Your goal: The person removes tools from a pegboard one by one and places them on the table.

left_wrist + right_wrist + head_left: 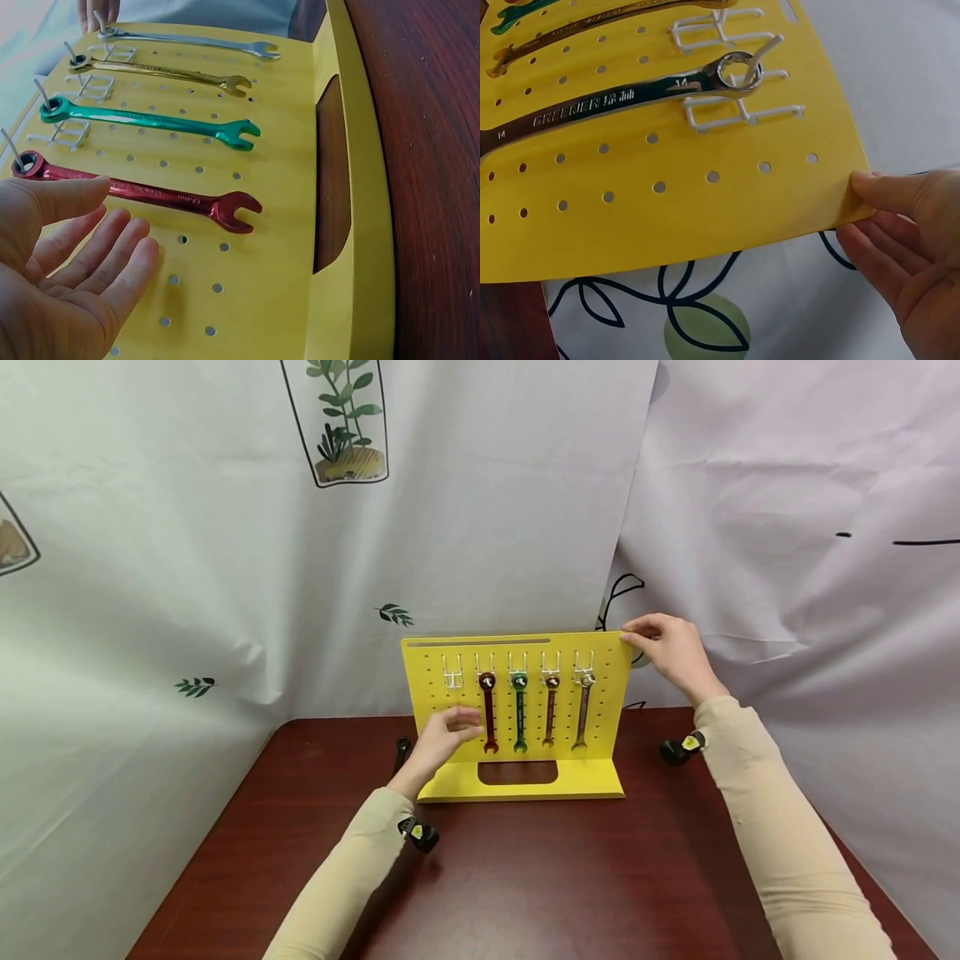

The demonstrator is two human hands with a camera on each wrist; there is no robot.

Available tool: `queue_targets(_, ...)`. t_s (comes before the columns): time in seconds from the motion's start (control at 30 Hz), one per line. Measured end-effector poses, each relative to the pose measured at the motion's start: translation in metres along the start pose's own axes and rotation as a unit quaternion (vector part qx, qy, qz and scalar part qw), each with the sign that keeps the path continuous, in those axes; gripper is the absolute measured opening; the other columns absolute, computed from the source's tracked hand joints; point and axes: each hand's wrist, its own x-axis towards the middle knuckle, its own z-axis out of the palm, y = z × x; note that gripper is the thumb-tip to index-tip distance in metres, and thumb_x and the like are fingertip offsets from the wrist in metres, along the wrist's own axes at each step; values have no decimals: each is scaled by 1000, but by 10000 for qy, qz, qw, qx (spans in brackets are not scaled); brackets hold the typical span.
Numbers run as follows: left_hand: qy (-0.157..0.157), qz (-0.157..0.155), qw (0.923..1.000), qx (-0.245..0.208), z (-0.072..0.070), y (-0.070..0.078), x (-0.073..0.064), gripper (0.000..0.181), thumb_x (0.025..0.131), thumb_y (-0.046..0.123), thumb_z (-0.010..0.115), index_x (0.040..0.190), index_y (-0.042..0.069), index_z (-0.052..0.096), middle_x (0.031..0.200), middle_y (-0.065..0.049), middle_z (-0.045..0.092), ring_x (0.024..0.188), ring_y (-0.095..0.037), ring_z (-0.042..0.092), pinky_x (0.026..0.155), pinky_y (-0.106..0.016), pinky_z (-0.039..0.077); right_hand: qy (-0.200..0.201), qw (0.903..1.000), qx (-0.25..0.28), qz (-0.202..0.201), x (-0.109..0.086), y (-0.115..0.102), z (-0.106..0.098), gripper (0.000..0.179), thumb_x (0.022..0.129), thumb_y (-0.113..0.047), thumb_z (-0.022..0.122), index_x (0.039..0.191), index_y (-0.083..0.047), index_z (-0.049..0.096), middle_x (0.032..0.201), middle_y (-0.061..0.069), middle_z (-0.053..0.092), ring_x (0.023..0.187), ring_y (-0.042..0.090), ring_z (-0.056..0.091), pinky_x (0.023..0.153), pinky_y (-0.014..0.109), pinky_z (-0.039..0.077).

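Observation:
A yellow pegboard point(607, 727) stands on the table, with four wrenches hung in a row from white hooks. My right hand point(675, 656) pinches its upper right corner, thumb on the front face in the right wrist view. My left hand point(442, 739) is in front of the board's left part, fingers loosely bent and apart, holding nothing. Its thumb overlaps the red wrench point(165, 193) in the left wrist view. Beyond that hang the green wrench point(142, 118), a gold-coloured wrench point(161, 72) and a silver wrench point(615, 100) marked 14.
An unused white hook point(453, 679) is at the board's left end. A dark tool point(401, 753) lies on the red-brown table point(525, 877), left of the board and partly behind my left wrist. A white patterned curtain point(510, 527) hangs close behind.

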Motion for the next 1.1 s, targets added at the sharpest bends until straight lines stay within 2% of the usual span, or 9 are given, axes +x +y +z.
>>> queue_targets(0.13,53,29,10000,-77,3,1,0,33,93,14,75,124,7,69,117,-9,70,108,-26,66,96,-45,52,-94,9999,-35,31,0,0,-1,30,98,-30,69,113,-4,74,107,17,72,95,31,65,76,40,48)
queue_targets(0.33,130,17,9998,-166,5,5,-1,32,93,15,74,124,8,69,117,-8,70,108,-26,66,94,-45,53,-200,9998,-19,95,0,0,0,31,99,-31,67,114,-4,72,107,17,72,95,30,64,74,39,46)
queue_targets(0.7,294,31,9992,-267,12,10,5,37,93,21,76,126,9,68,118,-8,70,111,-28,65,96,-57,49,-209,9997,28,128,-1,-3,-1,31,100,-28,66,115,-2,71,109,20,71,98,33,64,78,43,47)
queue_targets(0.97,423,63,9989,-199,19,12,11,40,94,19,73,129,2,65,119,-12,68,112,-30,64,95,-47,52,-233,9995,63,183,-2,-2,1,31,101,-29,65,116,-2,70,110,19,70,98,33,63,77,43,47)
queue_targets(1.1,557,177,9974,-420,22,10,13,38,96,23,72,126,1,66,116,-13,68,106,-29,65,94,-47,54,-225,9995,118,181,-2,-1,0,29,101,-26,65,117,-2,70,110,19,70,99,33,63,79,44,48)
